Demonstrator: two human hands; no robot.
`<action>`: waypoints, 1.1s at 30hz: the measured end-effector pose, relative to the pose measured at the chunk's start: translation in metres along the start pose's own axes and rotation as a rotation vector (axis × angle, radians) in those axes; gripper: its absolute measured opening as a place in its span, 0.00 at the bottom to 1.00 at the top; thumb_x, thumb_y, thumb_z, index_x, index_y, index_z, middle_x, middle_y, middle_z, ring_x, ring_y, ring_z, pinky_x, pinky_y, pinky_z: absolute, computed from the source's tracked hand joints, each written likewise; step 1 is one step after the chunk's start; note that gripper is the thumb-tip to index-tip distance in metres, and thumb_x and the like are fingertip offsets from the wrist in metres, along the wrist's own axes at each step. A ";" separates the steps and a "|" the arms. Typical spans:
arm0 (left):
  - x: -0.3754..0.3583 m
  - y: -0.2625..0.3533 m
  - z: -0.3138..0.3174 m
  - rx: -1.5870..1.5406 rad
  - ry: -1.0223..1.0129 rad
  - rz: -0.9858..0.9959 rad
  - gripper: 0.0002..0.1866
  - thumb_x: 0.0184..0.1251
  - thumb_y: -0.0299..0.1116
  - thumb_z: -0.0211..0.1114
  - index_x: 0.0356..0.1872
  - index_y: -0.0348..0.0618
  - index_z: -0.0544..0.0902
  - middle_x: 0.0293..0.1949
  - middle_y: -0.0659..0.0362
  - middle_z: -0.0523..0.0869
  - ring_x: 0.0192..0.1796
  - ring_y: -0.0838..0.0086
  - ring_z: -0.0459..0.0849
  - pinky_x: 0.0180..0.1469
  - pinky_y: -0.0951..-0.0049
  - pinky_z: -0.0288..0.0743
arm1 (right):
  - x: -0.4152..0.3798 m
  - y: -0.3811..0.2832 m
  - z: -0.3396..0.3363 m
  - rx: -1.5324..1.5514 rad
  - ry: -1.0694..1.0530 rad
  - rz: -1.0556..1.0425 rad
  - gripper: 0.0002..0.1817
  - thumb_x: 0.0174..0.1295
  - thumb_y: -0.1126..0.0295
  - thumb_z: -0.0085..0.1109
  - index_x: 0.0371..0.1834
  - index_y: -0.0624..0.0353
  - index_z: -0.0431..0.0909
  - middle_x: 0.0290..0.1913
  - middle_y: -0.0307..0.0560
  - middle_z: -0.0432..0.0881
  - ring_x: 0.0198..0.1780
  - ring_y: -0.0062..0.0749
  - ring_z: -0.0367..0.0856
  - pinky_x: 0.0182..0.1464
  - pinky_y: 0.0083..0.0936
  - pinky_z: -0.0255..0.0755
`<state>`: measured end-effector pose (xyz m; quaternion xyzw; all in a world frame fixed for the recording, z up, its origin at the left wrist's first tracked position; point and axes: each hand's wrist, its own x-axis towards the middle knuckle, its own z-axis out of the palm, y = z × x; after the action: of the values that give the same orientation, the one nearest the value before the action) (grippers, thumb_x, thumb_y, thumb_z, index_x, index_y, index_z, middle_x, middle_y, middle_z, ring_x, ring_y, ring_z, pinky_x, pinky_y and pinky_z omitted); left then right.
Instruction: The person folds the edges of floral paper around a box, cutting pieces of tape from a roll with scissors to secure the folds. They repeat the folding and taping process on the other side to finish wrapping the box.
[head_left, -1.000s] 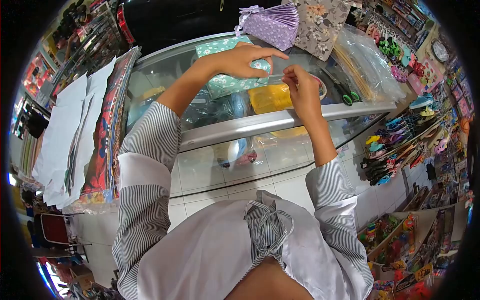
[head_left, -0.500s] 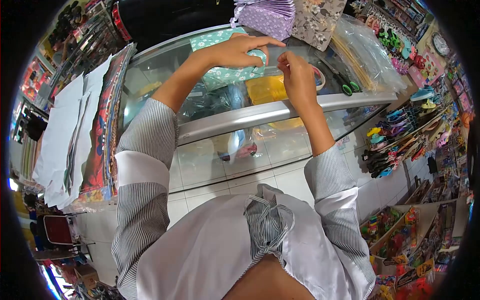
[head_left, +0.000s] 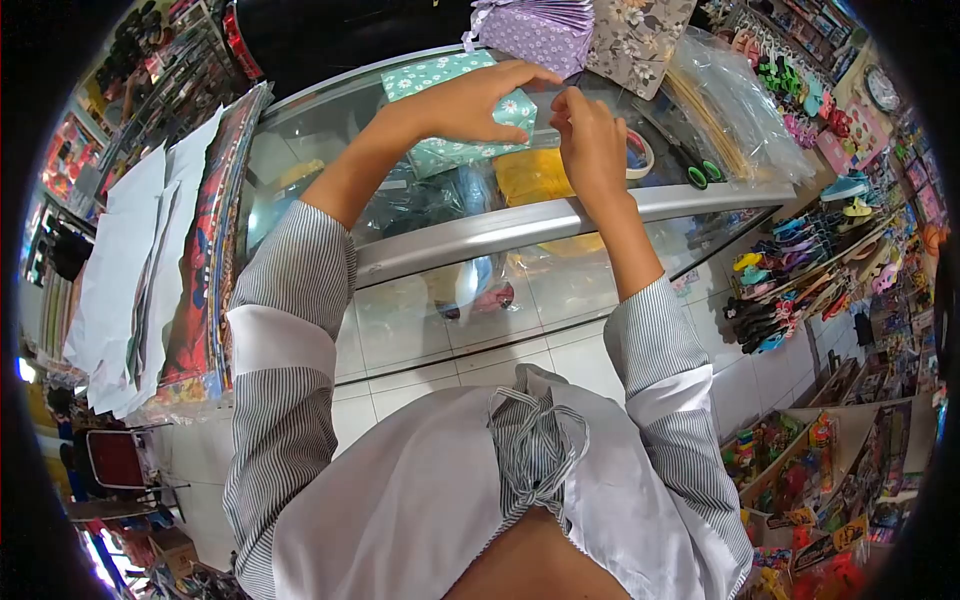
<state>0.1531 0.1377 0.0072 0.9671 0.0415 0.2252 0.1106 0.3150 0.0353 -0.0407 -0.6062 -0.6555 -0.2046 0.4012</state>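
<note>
A green floral paper packet point(head_left: 440, 75) lies on the glass counter point(head_left: 380, 215). My left hand point(head_left: 480, 100) rests over its right part, fingers spread, the thumb on the paper. Just right of the packet, my right hand point(head_left: 592, 140) is raised with thumb and forefinger drawn together; whatever is between them is too small to make out. A roll of tape point(head_left: 647, 156) sits beside the right hand, and scissors with green-ringed handles point(head_left: 703, 173) lie further right.
Behind stand a purple floral bag point(head_left: 540, 40) and a brown floral one point(head_left: 635, 45). Sticks in clear plastic point(head_left: 712, 115) lie at right. White paper sheets point(head_left: 130, 250) cover a stack at left. The counter has a metal front edge point(head_left: 450, 240).
My left hand's fingers have bent down toward the packet's right end. My right hand has shifted slightly, and its fingertips sit nearer the packet.
</note>
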 end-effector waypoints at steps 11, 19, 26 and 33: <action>-0.007 0.007 -0.017 -0.009 0.067 0.041 0.19 0.46 0.34 0.72 0.39 0.42 0.76 0.44 0.57 0.75 0.51 0.66 0.74 0.57 0.70 0.66 | 0.011 -0.009 0.010 0.270 -0.024 0.072 0.09 0.52 0.78 0.59 0.36 0.56 0.72 0.30 0.42 0.82 0.39 0.40 0.79 0.39 0.39 0.64; -0.041 0.026 -0.039 -0.238 0.202 0.026 0.18 0.41 0.24 0.73 0.35 0.44 0.76 0.43 0.59 0.73 0.54 0.68 0.73 0.61 0.68 0.64 | 0.039 -0.038 -0.019 0.723 -0.117 -0.052 0.11 0.51 0.82 0.59 0.38 0.63 0.71 0.28 0.50 0.83 0.32 0.37 0.84 0.35 0.26 0.74; -0.061 0.030 -0.047 -0.341 0.250 -0.019 0.20 0.38 0.19 0.73 0.36 0.46 0.76 0.45 0.61 0.71 0.59 0.66 0.71 0.67 0.65 0.59 | 0.068 -0.048 -0.021 0.836 -0.328 -0.103 0.13 0.47 0.81 0.62 0.36 0.66 0.72 0.25 0.50 0.84 0.30 0.30 0.84 0.35 0.23 0.74; -0.064 0.032 -0.047 -0.325 0.282 -0.026 0.21 0.38 0.17 0.72 0.35 0.46 0.76 0.46 0.60 0.71 0.60 0.65 0.70 0.63 0.66 0.62 | 0.112 -0.043 -0.023 0.747 -0.793 -0.079 0.16 0.48 0.80 0.66 0.39 0.65 0.71 0.26 0.46 0.84 0.29 0.22 0.80 0.32 0.19 0.72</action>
<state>0.0757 0.1076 0.0282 0.8949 0.0320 0.3605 0.2612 0.2869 0.0805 0.0689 -0.4279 -0.8069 0.2716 0.3034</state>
